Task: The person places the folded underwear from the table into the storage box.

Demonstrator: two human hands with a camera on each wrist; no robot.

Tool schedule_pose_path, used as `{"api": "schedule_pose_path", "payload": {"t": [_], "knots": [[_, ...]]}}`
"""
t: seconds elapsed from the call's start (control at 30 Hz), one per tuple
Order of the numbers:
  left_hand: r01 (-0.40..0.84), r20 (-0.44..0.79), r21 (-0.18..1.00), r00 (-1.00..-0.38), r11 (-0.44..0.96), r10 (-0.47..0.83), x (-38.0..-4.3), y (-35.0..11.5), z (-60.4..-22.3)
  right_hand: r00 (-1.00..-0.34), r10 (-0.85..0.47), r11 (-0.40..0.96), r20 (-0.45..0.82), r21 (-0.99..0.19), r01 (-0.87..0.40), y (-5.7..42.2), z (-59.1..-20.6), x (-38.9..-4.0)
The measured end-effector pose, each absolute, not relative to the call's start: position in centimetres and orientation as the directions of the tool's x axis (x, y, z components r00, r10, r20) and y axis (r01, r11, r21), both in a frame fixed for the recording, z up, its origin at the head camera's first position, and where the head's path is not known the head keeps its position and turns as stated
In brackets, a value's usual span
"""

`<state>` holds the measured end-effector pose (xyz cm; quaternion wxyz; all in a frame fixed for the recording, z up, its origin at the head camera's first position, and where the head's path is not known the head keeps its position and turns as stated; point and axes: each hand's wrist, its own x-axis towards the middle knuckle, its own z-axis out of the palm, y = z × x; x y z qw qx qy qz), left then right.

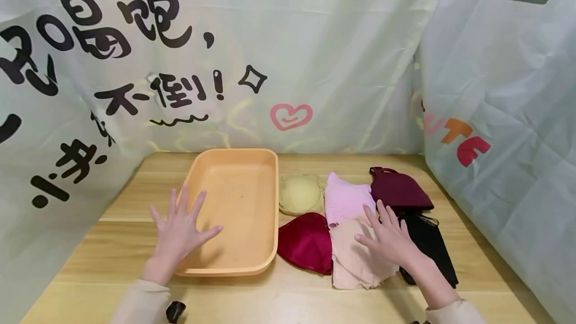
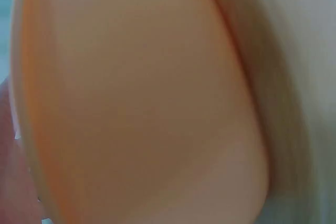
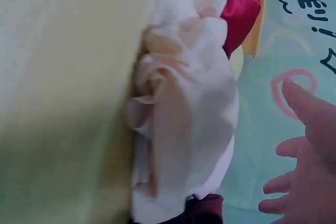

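Observation:
My left hand (image 1: pixel 179 231) hovers with spread fingers over the near left side of a shallow orange plastic tray (image 1: pixel 274 204). Its palm faces down and it holds nothing. The right hand (image 1: pixel 389 236), fingers also spread, is above a folded beige garment (image 1: pixel 351 264). In the right wrist view that hand (image 3: pixel 312 166) appears apart from the crumpled beige fabric (image 3: pixel 194 93). Around it lie a shiny dark red bra cup (image 1: pixel 308 244), a lilac folded garment (image 1: pixel 346 196) and a black strapped garment (image 1: pixel 432 254), partly hidden by the hand.
Farther back lie a yellow-green lace-edged bra (image 1: pixel 301 194) and a maroon strapped bra (image 1: pixel 400 189). Everything rests on a wooden table (image 1: pixel 279 304). Printed cloth sheets (image 1: pixel 342 64) enclose the back and both sides. A small black object (image 1: pixel 175 311) is beside the left sleeve.

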<state>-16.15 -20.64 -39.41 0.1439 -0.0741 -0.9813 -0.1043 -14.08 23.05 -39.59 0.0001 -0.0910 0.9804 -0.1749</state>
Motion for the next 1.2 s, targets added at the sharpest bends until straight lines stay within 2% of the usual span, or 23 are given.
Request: {"api": "schedule_pose_path", "payload": {"t": [0.17,0.4,0.53,0.77,0.87,0.97,1.1,1.2], "knots": [[0.153,0.267,0.197,-0.959,0.968,0.097,-16.5,-22.7,-38.0,-0.975,-0.217,0.896,0.054,-0.385,-0.221,22.3,-39.1,-15.5],[0.141,0.263,0.302,-0.963,0.943,0.060,-18.7,-26.1,-37.0,-0.960,-0.248,0.848,0.129,-0.451,-0.279,21.1,-38.7,-17.4],[0.165,0.290,0.405,-0.956,0.899,0.045,-20.1,-28.4,-37.9,-0.965,-0.254,0.827,0.070,-0.502,-0.254,20.3,-38.5,-18.9],[0.230,0.227,0.648,-0.968,0.726,0.104,-21.5,-30.4,-40.9,-0.940,-0.341,0.749,-0.007,-0.607,-0.267,18.2,-38.3,-22.0],[0.249,0.238,0.705,-0.965,0.664,0.108,-22.1,-30.3,-42.1,-0.932,-0.361,0.725,-0.036,-0.640,-0.256,17.0,-38.0,-23.6],[0.251,0.249,0.716,-0.964,0.652,0.097,-22.6,-29.7,-42.8,-0.926,-0.359,0.696,-0.117,-0.695,-0.182,15.9,-38.1,-25.1],[0.218,0.239,0.716,-0.969,0.663,0.060,-23.0,-28.7,-43.1,-0.925,-0.317,0.686,-0.210,-0.724,-0.071,15.4,-40.8,-28.0],[0.223,0.255,0.720,-0.966,0.657,0.049,-23.5,-28.2,-43.5,-0.936,-0.294,0.723,-0.196,-0.686,-0.083,16.4,-46.3,-32.4]]}}
